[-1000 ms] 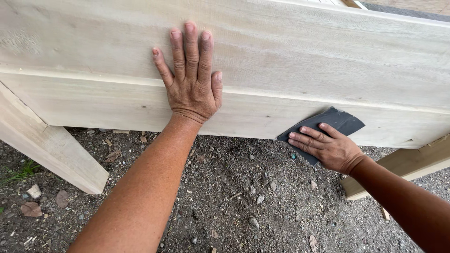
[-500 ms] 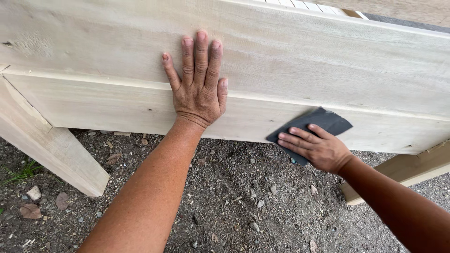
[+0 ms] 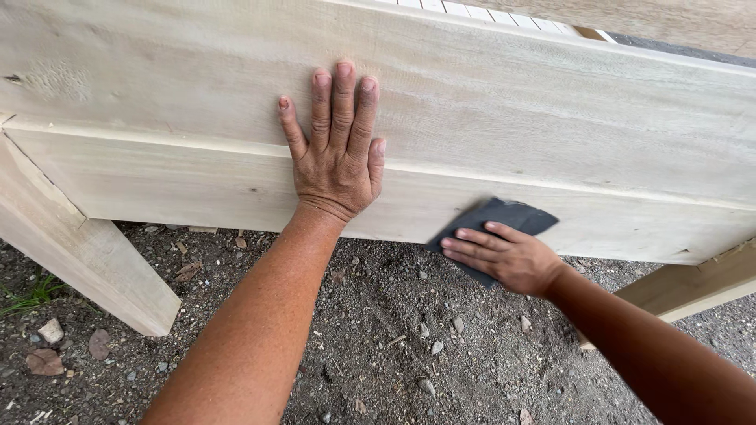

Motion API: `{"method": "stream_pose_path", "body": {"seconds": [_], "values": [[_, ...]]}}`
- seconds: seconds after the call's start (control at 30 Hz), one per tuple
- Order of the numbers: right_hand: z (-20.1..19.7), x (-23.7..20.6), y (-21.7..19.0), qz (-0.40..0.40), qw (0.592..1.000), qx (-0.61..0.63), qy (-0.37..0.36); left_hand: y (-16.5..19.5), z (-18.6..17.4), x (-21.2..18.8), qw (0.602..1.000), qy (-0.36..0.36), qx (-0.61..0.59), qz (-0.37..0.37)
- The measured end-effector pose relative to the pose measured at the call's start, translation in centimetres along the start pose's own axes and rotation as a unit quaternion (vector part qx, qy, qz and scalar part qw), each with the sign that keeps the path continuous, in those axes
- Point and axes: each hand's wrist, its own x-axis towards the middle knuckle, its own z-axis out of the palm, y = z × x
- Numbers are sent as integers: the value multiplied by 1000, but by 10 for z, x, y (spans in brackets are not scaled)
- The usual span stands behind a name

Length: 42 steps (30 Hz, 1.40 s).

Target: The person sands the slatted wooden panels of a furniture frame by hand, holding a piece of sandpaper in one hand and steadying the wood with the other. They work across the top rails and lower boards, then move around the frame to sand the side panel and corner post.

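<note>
- The left hand (image 3: 337,157) lies flat against the pale wooden panel (image 3: 504,118), fingers (image 3: 343,102) released and spread, pointing up; the palm crosses the seam between the upper board and the lower board (image 3: 197,181).
- The right hand (image 3: 504,256) presses a dark sheet of sandpaper (image 3: 512,216) against the lower board near its bottom edge, fingers (image 3: 472,240) laid out straight on the sheet rather than curled round it.
- The sandpaper sits to the right of and below the left hand, apart from it; its lower corner hangs past the board's edge over the ground.
- A slanted wooden leg (image 3: 87,252) runs down to the dirt at the left; another wooden leg (image 3: 693,287) shows at the right, partly hidden behind the right forearm.
- Below the panel is dark gravelly ground (image 3: 409,346) with small stones, dry leaves (image 3: 43,360) and a tuft of grass (image 3: 31,295) at the far left.
- White slats (image 3: 504,14) show over the panel's top edge.
</note>
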Motion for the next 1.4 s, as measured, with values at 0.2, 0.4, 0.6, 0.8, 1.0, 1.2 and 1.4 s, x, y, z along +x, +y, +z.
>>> {"method": "stream_pose_path", "body": {"seconds": [0.2,0.4,0.6,0.8,1.0,1.2,1.4], "values": [[5,-1,-8,6,999,-20,25,3,-3,2,995,-95,-8,-26],[-57,94,-55,-6,979,-68,190,1,-3,1,997,-73,4,-12],[2,10,-7,-42,995,-53,69,-1,2,0,1000,21,-7,11],[8,3,-8,-36,993,-27,111,1,2,-2,1000,13,-6,2],[-62,84,-52,-39,983,-88,156,0,-2,1,999,43,3,13],[-22,22,-15,-40,982,-84,166,0,-3,0,999,35,-5,19],[-20,23,-22,-22,994,-47,96,2,-3,1,999,30,2,10]]}}
